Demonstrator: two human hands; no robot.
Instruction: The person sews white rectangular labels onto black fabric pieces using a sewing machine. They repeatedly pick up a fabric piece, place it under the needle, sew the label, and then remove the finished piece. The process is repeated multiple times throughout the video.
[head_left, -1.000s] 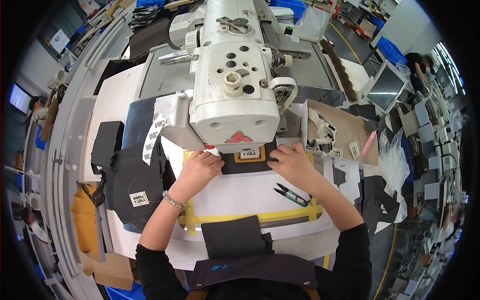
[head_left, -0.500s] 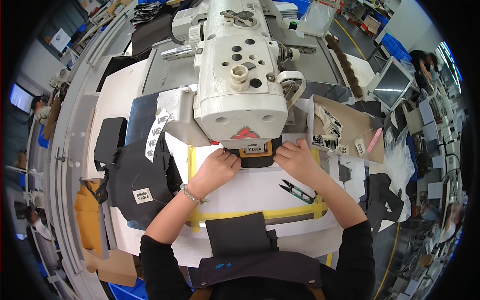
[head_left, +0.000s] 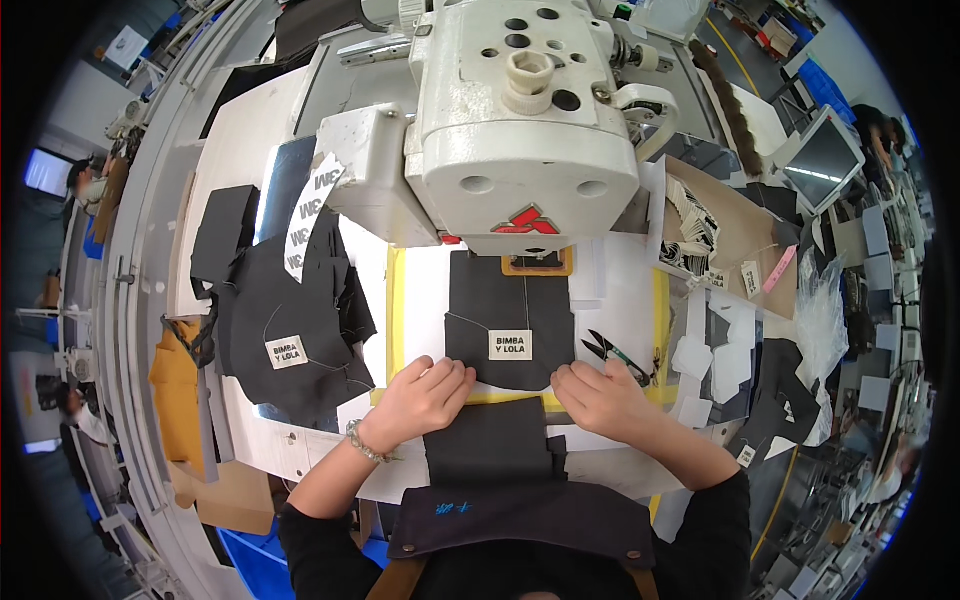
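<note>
A black fabric panel (head_left: 480, 290) lies flat under the front of a white sewing machine head (head_left: 520, 130). Sewn on it is a small cream label (head_left: 510, 345) with dark print, and loose thread runs from it up toward the needle area. My left hand (head_left: 422, 402) pinches the panel's near left corner. At the near right corner, my right hand (head_left: 605, 402) grips it the same way. An orange-yellow clamp frame (head_left: 564, 262) shows at the panel's far edge, partly hidden by the head. Thread snips (head_left: 612, 352) with dark blades lie just beyond my right hand.
To the left is a pile of black panels (head_left: 300, 370), the top one labelled, with a white printed strip (head_left: 308, 215). A cardboard box (head_left: 735, 215) of labels stands on the right. Yellow tape (head_left: 398, 310) borders the white work sheet. Another black piece (head_left: 480, 440) lies nearest me.
Both hands have drawn the black panel toward me, out from under the machine head. Its label, earlier inside the clamp frame, now lies in plain view with thread trailing.
</note>
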